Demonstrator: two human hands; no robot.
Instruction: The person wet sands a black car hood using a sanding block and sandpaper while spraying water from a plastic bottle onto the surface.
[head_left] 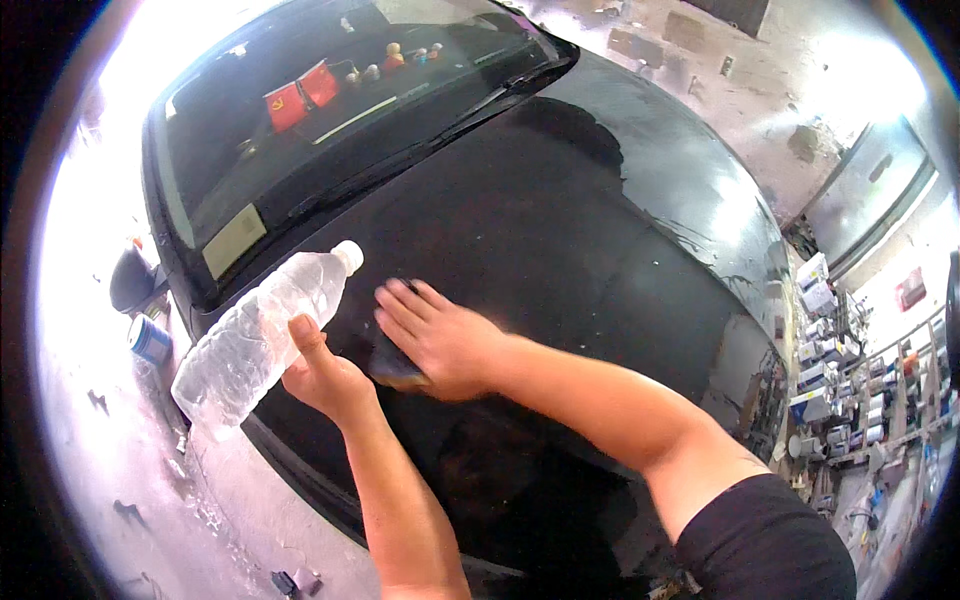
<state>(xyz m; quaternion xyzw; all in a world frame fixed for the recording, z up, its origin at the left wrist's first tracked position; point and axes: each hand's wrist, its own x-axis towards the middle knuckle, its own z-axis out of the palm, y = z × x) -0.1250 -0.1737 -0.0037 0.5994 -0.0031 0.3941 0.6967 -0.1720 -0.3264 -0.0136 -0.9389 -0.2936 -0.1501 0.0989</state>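
Observation:
My left hand [330,380] is closed round a clear plastic bottle [255,345] with a white cap. The bottle is tilted, its cap end up and to the right, over the near left part of the black car hood [560,250]. My right hand [440,340] lies on the hood just right of the bottle, pressing a dark pad [392,365] against the surface. Most of the pad is hidden under the palm and fingers; its lower edge looks tan. Part of the hood beyond looks wet and glossy, while the middle appears duller.
The windshield [370,80] rises at the far left, with wipers at its base and small red flags behind the glass. A side mirror [133,278] and a blue-and-white can [150,340] are at left. Shelves [890,440] crowded with cans and boxes line the right.

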